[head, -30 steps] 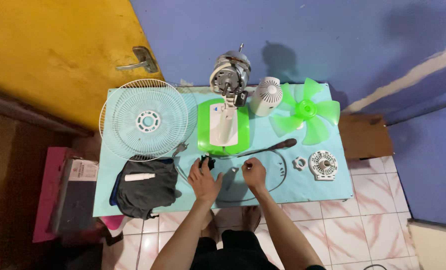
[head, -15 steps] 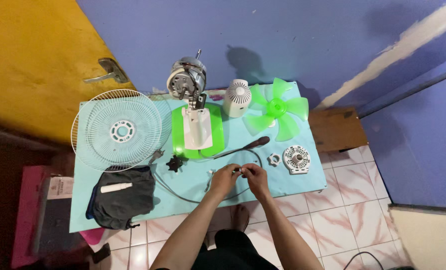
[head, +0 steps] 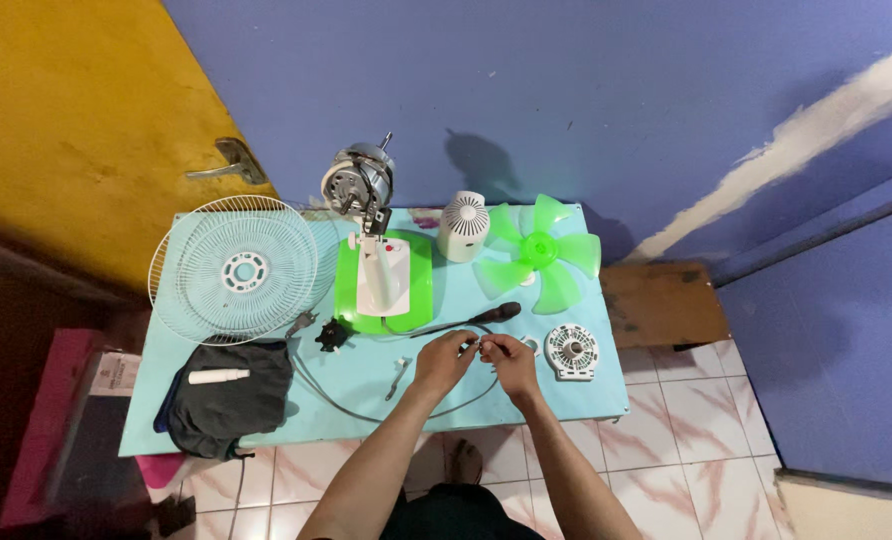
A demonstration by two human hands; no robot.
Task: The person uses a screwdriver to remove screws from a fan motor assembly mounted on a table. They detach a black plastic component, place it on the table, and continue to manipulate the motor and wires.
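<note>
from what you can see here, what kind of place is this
Probably a corner of a home used as a makeshift repair spot: a low light-blue table on tiled floor against painted walls, holding a taken-apart fan: white grille, green blades, bare motor.

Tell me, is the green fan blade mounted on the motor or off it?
Off. The green fan blade lies flat on the light blue table, apart from the motor, whose shaft stands bare.

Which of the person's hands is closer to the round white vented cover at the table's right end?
Right. The right hand lies just left of the round white vented cover, close beside it. The left hand is farther left, beyond the right hand.
</note>
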